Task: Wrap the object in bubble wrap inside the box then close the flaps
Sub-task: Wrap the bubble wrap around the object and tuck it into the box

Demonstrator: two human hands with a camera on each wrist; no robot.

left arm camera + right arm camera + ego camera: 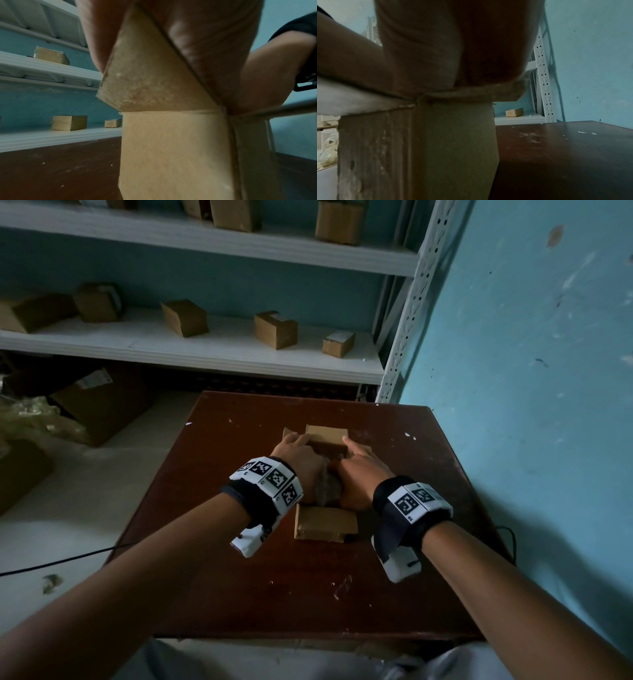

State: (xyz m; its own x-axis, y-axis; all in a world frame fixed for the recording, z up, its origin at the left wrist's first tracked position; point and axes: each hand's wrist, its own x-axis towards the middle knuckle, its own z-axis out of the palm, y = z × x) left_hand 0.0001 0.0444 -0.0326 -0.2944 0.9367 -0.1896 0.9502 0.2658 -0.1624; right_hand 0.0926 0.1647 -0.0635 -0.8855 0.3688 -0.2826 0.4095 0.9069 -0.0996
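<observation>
While my left hand [297,457] and right hand [360,470] press flat-fingered into the box [325,474] – gripping nothing – the greyish wrap [329,489] could spring up and block the flaps.

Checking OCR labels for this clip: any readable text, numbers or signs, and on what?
No readable words or numbers.
Left wristband: black-and-white square code markers, plus tiny characters too small to read.
Right wristband: same kind of markers, small print beside them unreadable.
Shelf boxes: pale labels, blurred.
Floor box: white label, blurred.
Box on the table: no print visible.
</observation>
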